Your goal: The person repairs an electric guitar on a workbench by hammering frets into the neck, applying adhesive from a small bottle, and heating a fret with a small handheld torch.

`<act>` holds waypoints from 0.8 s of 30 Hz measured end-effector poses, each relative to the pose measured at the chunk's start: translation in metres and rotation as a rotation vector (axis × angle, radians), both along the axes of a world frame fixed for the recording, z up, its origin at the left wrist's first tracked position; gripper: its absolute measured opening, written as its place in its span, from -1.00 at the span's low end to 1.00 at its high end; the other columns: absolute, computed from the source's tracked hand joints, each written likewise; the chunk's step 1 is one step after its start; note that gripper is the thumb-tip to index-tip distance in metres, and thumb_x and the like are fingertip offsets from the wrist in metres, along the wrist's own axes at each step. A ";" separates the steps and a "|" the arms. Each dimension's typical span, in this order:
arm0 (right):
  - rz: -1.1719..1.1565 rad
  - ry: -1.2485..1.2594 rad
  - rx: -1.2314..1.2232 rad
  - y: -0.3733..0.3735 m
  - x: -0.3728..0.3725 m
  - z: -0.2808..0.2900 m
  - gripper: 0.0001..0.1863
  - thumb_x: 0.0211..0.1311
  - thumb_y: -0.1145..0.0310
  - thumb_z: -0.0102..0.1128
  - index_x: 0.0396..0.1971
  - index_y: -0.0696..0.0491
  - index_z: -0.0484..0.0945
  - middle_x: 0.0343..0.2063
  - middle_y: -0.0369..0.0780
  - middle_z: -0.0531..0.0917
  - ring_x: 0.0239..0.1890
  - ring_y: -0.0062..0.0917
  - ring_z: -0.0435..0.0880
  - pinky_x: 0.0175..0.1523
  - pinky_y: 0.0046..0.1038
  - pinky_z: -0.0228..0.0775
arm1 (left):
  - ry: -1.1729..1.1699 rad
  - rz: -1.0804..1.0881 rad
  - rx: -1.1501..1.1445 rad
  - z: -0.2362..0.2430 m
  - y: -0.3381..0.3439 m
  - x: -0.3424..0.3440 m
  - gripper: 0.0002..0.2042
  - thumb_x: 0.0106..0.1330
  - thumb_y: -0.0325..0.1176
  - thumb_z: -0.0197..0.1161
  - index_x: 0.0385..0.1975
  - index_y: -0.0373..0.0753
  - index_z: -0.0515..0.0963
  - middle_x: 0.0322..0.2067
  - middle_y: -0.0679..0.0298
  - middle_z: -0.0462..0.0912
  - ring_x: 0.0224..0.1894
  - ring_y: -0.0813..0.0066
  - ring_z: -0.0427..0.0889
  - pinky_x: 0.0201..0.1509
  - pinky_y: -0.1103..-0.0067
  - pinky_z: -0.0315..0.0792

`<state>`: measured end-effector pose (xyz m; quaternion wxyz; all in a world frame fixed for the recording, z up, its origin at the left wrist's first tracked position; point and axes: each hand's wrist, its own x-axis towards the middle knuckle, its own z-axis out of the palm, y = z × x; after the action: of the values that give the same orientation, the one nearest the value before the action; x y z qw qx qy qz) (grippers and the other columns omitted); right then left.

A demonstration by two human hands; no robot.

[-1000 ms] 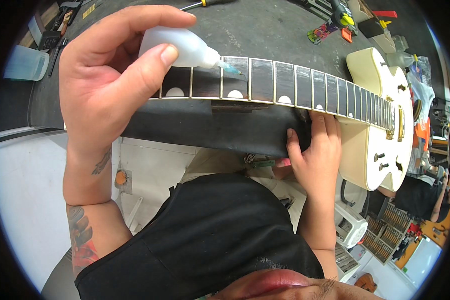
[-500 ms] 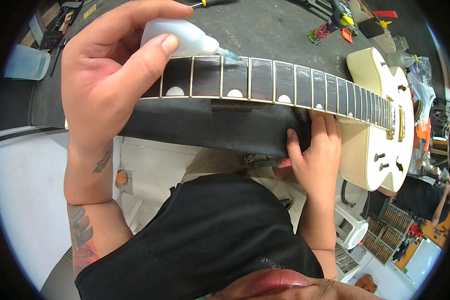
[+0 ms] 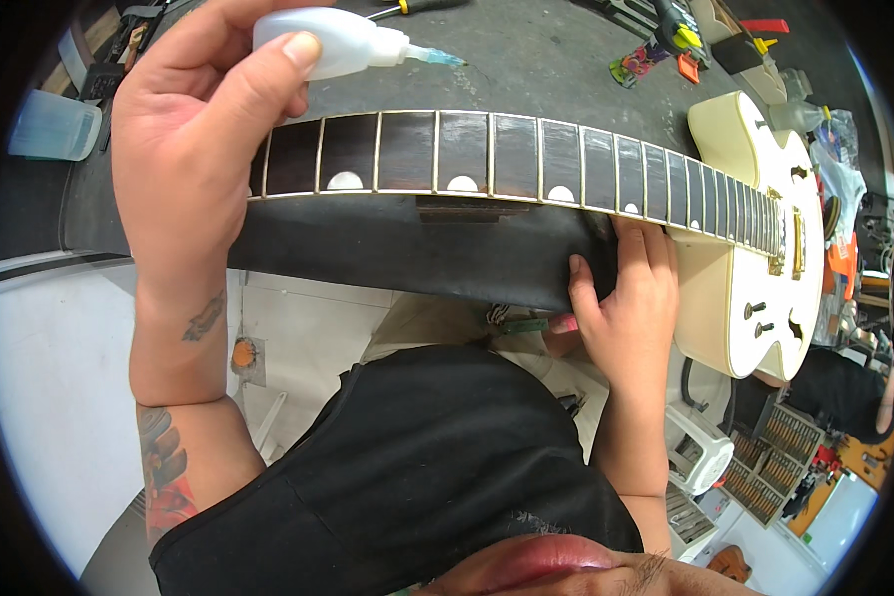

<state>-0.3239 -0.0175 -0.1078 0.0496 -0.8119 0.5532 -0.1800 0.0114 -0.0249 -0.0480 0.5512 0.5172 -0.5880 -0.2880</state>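
My left hand [image 3: 194, 129] is closed around a translucent white squeeze bottle [image 3: 328, 42], thumb on its side. The bottle lies on its side in the air, and its thin teal nozzle tip [image 3: 437, 57] points right, beyond the far edge of the fretboard. Beneath it stretches the dark fretboard [image 3: 464, 144] of a cream guitar [image 3: 710, 298], with metal frets and pale half-round inlays along the near edge. My right hand [image 3: 631, 293] rests on the black bench edge by the neck, thumb apart and fingers stretched out; their tips are hidden under the neck.
The dark bench top [image 3: 546, 60] carries a screwdriver [image 3: 407, 8] at the back and a colourful can [image 3: 638, 68] at back right. A clear blue-tinted container [image 3: 55, 124] stands at far left. A white stool [image 3: 700, 452] is below right. Another person's arm [image 3: 889, 402] shows at far right.
My left hand has lifted the bottle up and to the left, so its tip has come away from the fretboard's far edge. My right hand has stayed in place.
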 end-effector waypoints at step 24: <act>0.021 -0.022 -0.024 -0.001 0.001 0.002 -0.48 0.08 0.37 0.40 0.07 0.20 0.54 -0.13 0.03 0.59 -0.03 0.02 0.55 0.09 -0.05 0.43 | -0.146 -0.275 0.018 0.009 -0.013 -0.008 -0.67 0.35 -0.41 0.21 0.07 -0.39 0.64 -0.18 0.15 0.75 -0.10 0.50 0.70 0.04 0.60 0.49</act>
<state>-0.3229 -0.0188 -0.1053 0.0478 -0.8162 0.5417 -0.1950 0.0030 -0.0379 -0.0389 0.4576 0.4564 -0.6891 -0.3276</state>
